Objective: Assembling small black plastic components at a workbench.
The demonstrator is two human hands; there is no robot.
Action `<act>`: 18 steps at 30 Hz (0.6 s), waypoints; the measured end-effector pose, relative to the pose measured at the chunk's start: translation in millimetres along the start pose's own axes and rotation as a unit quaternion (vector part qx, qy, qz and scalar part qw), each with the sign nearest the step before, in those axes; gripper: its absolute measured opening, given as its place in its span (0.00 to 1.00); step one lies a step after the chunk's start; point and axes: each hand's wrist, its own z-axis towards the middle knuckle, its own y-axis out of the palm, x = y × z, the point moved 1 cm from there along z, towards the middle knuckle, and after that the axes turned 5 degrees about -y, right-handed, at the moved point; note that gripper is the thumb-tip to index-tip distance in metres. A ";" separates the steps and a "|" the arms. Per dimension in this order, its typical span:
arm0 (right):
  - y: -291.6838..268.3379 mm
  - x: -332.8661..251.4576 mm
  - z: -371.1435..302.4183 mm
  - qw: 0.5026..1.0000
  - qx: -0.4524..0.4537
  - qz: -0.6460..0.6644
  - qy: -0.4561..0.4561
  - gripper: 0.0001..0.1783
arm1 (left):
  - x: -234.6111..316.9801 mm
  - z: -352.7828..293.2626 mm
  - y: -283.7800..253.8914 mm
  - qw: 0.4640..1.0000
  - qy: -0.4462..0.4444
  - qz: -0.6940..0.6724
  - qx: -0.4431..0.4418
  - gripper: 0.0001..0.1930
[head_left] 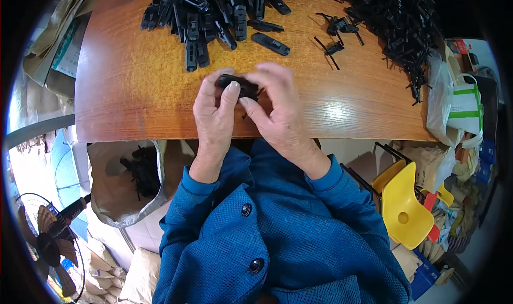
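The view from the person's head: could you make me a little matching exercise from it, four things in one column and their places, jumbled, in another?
Things
1. black piece
2. pile of thin black parts
3. yellow chair
4. fan

Places
A. at the picture's lower left
B. beside the person's right sleeve
C. between the left hand and the right hand
D. on the far right part of the tabletop

Right pairs: 1-C, 2-D, 3-B, 4-A
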 end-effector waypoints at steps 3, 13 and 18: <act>-3.4 18.1 -3.1 0.939 -0.001 0.263 0.224 0.24 | 11.5 3.4 7.5 0.999 0.029 0.010 -0.014 0.14; -32.4 50.7 -12.2 0.871 0.035 0.352 0.340 0.20 | 19.7 21.2 53.7 0.995 -0.043 0.025 -0.087 0.11; -73.0 69.7 -1.5 0.926 -0.144 0.238 0.256 0.20 | 7.5 54.9 72.5 0.979 -0.128 0.061 -0.146 0.05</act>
